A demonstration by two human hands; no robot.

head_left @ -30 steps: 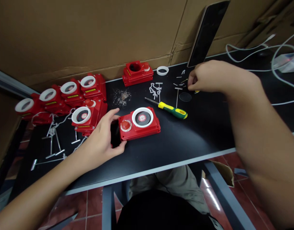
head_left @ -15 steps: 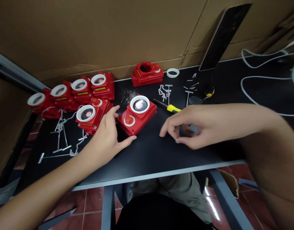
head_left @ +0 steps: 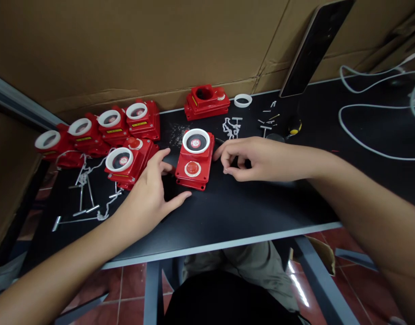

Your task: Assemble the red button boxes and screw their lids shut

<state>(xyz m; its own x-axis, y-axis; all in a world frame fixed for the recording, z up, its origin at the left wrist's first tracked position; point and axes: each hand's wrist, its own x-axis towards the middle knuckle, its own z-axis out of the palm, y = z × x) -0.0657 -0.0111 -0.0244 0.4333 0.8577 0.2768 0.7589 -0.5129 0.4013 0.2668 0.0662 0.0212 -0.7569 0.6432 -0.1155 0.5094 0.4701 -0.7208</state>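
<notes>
A red alarm box (head_left: 193,176) with a white ring, a round dark window and a red button stands upright on the black table in front of me. My left hand (head_left: 156,189) is open at its left side, thumb and fingers spread; whether the fingertips touch it I cannot tell. Close to the box's right side, my right hand (head_left: 244,160) has curled fingers, thumb against forefinger, with a tiny shiny tip showing at the pinch. That hand covers most of a screwdriver. Behind my left hand sits another red box (head_left: 139,155), tilted.
Several more red boxes (head_left: 142,124) stand in a row at the left. Farther back are a ringless red box (head_left: 207,106) and a loose white ring (head_left: 243,100). Metal T-shaped rods (head_left: 80,220) with cords lie at left; small screws (head_left: 270,121) and a white cable (head_left: 363,146) at right.
The middle red box has turned so its button faces me. My right hand has moved left and away from me, up beside the box, covering the screwdriver's yellow handle. My left hand has barely moved.
</notes>
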